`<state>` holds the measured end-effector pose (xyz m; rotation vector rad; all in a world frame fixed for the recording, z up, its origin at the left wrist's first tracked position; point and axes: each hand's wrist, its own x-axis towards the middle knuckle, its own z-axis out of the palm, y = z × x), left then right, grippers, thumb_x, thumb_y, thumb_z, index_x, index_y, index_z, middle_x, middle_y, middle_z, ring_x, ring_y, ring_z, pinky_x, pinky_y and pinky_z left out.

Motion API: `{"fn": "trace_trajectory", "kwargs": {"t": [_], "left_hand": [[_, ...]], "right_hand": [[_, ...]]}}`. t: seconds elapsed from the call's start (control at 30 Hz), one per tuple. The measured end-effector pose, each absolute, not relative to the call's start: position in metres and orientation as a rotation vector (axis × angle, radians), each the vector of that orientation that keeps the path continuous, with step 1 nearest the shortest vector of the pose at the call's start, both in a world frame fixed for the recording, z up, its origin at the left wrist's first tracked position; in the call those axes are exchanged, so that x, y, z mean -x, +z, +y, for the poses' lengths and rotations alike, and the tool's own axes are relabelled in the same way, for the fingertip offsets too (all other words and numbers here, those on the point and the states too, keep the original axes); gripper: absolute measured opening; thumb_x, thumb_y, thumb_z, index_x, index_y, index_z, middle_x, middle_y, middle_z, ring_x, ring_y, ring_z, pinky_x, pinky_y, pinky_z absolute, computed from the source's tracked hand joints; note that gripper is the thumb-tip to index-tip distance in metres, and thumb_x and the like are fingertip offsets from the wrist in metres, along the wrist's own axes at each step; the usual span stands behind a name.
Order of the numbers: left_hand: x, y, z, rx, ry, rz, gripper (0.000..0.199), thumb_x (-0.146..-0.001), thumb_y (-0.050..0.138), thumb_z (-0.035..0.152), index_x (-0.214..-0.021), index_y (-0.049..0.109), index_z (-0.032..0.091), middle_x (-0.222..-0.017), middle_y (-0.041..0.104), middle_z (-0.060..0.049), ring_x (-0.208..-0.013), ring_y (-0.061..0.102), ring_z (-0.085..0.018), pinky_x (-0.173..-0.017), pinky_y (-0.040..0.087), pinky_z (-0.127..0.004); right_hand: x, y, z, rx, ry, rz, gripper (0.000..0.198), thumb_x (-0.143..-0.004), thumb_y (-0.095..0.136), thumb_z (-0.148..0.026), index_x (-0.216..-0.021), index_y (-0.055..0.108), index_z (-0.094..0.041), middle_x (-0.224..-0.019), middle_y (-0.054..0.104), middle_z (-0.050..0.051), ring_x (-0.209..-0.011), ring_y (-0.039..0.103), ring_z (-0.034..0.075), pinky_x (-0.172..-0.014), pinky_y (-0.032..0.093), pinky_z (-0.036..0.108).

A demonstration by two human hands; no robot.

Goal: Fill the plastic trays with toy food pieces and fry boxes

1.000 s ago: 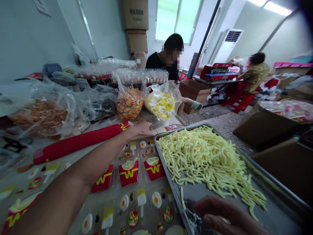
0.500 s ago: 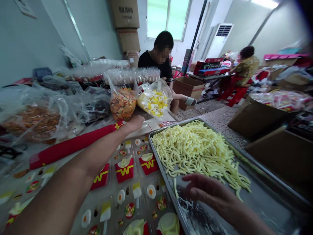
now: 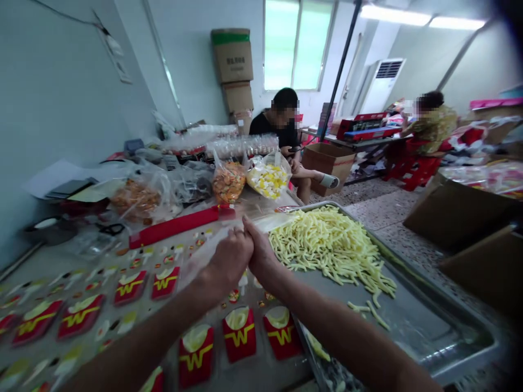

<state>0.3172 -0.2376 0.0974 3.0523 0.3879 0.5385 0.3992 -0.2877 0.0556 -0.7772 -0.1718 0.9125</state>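
Observation:
My left hand (image 3: 232, 255) and my right hand (image 3: 261, 246) meet above the table, fingers closed. Both grip a clear plastic sheet (image 3: 204, 251) that stretches out on either side of them, blurred by motion. Below lie several red fry cartons with a yellow W (image 3: 239, 336), in clear plastic with small toy foods around them. Right of my hands, a pile of pale yellow toy fries (image 3: 327, 245) fills part of a metal tray (image 3: 425, 348). A long red strip (image 3: 175, 226) rests beyond my left hand.
Behind stand a bag of orange pieces (image 3: 229, 182) and a bag of yellow-and-white pieces (image 3: 267, 178). A person in black (image 3: 273, 128) sits past the table; another person (image 3: 437, 125) sits farther right. Cardboard boxes (image 3: 457, 212) stand right of the tray.
My left hand has come back from the table's far side and my right hand has left the tray. They now meet, holding the plastic sheet. The view has shifted.

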Motion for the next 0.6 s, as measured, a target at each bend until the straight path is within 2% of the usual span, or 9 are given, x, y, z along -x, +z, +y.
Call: {"fn": "trace_trajectory", "kwargs": {"t": [0.07, 0.17, 0.23, 0.3, 0.37, 0.43, 0.53, 0.6], "left_hand": [[-0.271, 0.092, -0.258, -2.998, 0.447, 0.418, 0.036, -0.083, 0.056, 0.007, -0.116, 0.070, 0.007, -0.116, 0.072, -0.023, -0.103, 0.070, -0.032, -0.085, 0.055, -0.039], [-0.209, 0.098, -0.255, -2.738, 0.564, 0.651, 0.033, -0.088, 0.064, 0.034, -0.118, 0.072, 0.020, -0.109, 0.076, -0.010, -0.098, 0.071, -0.026, -0.084, 0.054, -0.033], [-0.179, 0.101, -0.237, -2.579, 0.862, 1.016, 0.043, -0.088, 0.063, 0.050, -0.119, 0.070, 0.020, -0.104, 0.075, -0.011, -0.095, 0.070, -0.026, -0.080, 0.051, -0.033], [-0.159, 0.093, -0.216, -2.475, 0.932, 1.225, 0.058, -0.079, 0.071, 0.060, -0.117, 0.068, 0.015, -0.101, 0.074, -0.012, -0.089, 0.068, -0.026, -0.074, 0.048, -0.032], [-0.151, 0.076, -0.198, -2.395, 0.754, 1.250, 0.053, -0.077, 0.071, 0.062, -0.103, 0.071, 0.016, -0.086, 0.073, -0.007, -0.074, 0.065, -0.020, -0.064, 0.043, -0.028], [-0.153, 0.056, -0.185, -2.372, 0.675, 1.269, 0.041, -0.085, 0.065, 0.058, -0.090, 0.074, 0.018, -0.078, 0.072, -0.004, -0.070, 0.063, -0.018, -0.062, 0.039, -0.026], [-0.164, 0.031, -0.174, -2.373, 0.652, 1.323, 0.032, -0.091, 0.059, 0.045, -0.080, 0.076, 0.019, -0.080, 0.073, -0.007, -0.076, 0.066, -0.020, -0.067, 0.039, -0.028], [-0.169, 0.022, -0.166, -2.362, 0.635, 1.329, 0.028, -0.089, 0.060, 0.037, -0.076, 0.076, 0.018, -0.083, 0.074, -0.011, -0.082, 0.067, -0.023, -0.071, 0.041, -0.029]], "right_hand": [[-0.376, 0.051, -0.284, 0.797, 0.914, -0.075, 0.022, -0.078, 0.076, -0.035, -0.085, 0.061, -0.020, -0.072, 0.069, 0.000, -0.072, 0.068, 0.019, -0.067, 0.056, 0.028], [-0.344, 0.045, -0.298, 0.838, 1.092, -0.047, 0.018, -0.071, 0.073, -0.017, -0.086, 0.064, -0.018, -0.069, 0.070, 0.000, -0.062, 0.064, 0.017, -0.060, 0.053, 0.026], [-0.321, 0.041, -0.309, 0.872, 1.229, -0.128, 0.020, -0.069, 0.073, -0.014, -0.087, 0.066, -0.016, -0.068, 0.069, 0.000, -0.056, 0.062, 0.015, -0.056, 0.051, 0.025], [-0.300, 0.037, -0.315, 0.909, 1.322, -0.217, 0.021, -0.070, 0.074, -0.017, -0.089, 0.067, -0.015, -0.069, 0.070, 0.001, -0.054, 0.062, 0.016, -0.055, 0.051, 0.025], [-0.282, 0.032, -0.315, 0.984, 1.353, -0.274, 0.023, -0.071, 0.074, -0.019, -0.093, 0.066, -0.016, -0.070, 0.072, 0.002, -0.056, 0.064, 0.017, -0.057, 0.053, 0.028], [-0.272, 0.025, -0.307, 1.131, 1.311, -0.348, 0.021, -0.074, 0.071, -0.021, -0.094, 0.065, -0.018, -0.070, 0.071, 0.001, -0.058, 0.066, 0.018, -0.060, 0.055, 0.029], [-0.273, 0.014, -0.291, 1.330, 1.235, -0.483, 0.014, -0.077, 0.070, -0.023, -0.089, 0.063, -0.019, -0.067, 0.069, 0.001, -0.060, 0.066, 0.018, -0.061, 0.054, 0.028], [-0.285, 0.009, -0.285, 1.379, 1.251, -0.528, 0.018, -0.077, 0.073, -0.025, -0.090, 0.063, -0.019, -0.068, 0.068, 0.001, -0.061, 0.065, 0.019, -0.061, 0.053, 0.028]]}}
